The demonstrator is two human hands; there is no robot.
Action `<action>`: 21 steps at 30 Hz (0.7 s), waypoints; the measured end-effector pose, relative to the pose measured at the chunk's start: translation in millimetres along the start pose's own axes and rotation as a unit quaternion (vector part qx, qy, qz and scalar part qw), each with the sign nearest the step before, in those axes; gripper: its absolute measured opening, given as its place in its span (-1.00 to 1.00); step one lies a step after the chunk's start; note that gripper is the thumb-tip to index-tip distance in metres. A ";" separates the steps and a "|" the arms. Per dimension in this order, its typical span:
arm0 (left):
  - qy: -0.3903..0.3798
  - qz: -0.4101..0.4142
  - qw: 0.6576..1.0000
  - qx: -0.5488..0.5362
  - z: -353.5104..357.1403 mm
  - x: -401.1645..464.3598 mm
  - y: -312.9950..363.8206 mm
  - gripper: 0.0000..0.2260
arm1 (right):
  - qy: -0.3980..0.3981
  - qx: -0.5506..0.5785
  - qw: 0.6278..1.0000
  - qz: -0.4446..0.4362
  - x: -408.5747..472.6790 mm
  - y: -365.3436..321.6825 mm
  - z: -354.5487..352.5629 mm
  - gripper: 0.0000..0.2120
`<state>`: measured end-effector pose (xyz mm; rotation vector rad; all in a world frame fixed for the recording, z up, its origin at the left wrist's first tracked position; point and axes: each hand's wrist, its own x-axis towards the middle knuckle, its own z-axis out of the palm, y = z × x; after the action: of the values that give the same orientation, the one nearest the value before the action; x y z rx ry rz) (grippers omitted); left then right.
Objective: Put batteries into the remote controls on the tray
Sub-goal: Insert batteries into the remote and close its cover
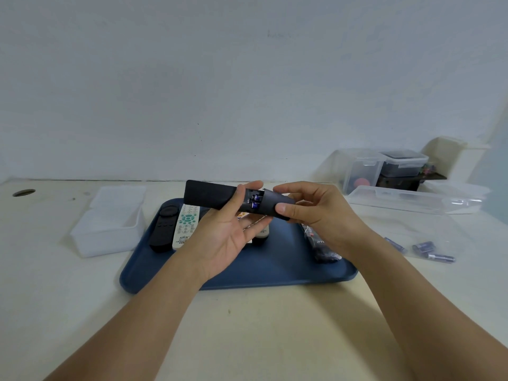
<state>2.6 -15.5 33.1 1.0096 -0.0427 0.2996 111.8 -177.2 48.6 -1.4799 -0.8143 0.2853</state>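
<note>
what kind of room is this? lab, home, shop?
Probably a plain staged workbench, not clearly a home: a bare wall, a pale table with a cable hole, and clear storage boxes stacked at the back right.

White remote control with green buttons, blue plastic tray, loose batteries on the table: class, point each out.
White remote control (185, 226): head view, its keypad.
Blue tray (275, 268): head view, bare floor.
Loose batteries (424, 247): head view, middle battery.

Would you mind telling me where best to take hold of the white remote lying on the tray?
Judging by its pose, take the white remote across its long side edges near the near end, coming from above. It lies flat, buttons up, tight beside the black remote on the tray, so tilt it free.
</note>
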 end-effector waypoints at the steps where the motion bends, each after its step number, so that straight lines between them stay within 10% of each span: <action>1: -0.001 -0.001 1.000 0.007 0.6 -0.8 -0.7 -0.64 | 0.002 -0.010 1.000 -0.002 -0.4 0.3 0.4 -0.69; 21: -0.030 0.034 0.987 0.153 -0.3 -6.3 -10.0 -0.69 | 0.049 -0.040 0.998 -0.006 -3.9 2.6 7.7 -0.81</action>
<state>-0.8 -21.6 23.6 1.3238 -0.0874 0.3453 105.0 -173.4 44.1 -1.5503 -0.7625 0.1721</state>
